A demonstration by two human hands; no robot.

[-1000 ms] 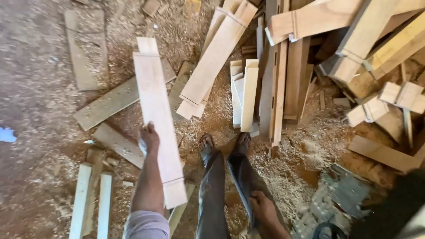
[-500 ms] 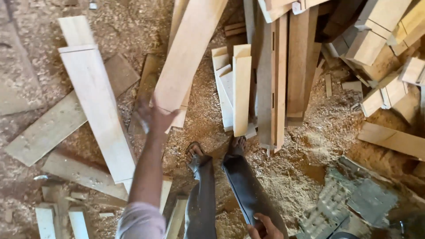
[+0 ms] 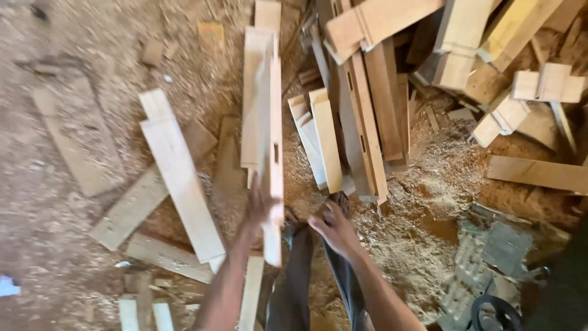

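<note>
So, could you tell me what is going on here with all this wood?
A person stands on a sawdust-covered floor among scattered timber. Their left hand holds a long pale plank turned on edge, with a small slot in its side. Their right hand is open beside it, not touching the wood. Another pale board lies flat to the left, and a pile of offcuts sits to the right.

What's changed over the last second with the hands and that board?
The left hand let go of the pale plank, which now lies on the sawdust, and took hold of a long slotted board, turned on edge. The right hand rose from beside the leg toward that board, not touching it yet. The timber pile stayed put.
</note>
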